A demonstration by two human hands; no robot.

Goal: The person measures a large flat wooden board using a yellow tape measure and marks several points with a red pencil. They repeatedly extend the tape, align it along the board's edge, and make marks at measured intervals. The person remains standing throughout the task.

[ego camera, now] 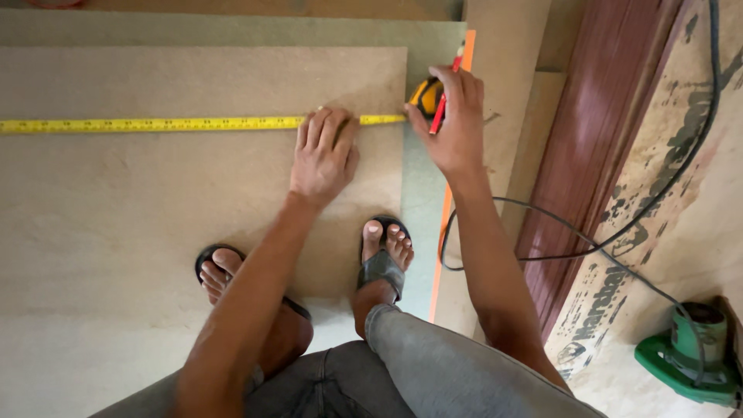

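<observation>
Yellow tape blade [155, 124] runs in from the left edge across a pale brown fibreboard sheet [155, 209] on which the person squats in dark sandals. Left hand [323, 155] lies palm down on the sheet, fingers [325, 128] spread flat and pressing the blade — gripping nothing. Just right, at the sheet's edge, the right hand [455, 120] has its fingers curled around the yellow tape measure case [426, 97] and a red pencil [443, 104]. Beyond lie an orange board edge [445, 232], a black cable [588, 240] and — far right — a green power tool [689, 356].
</observation>
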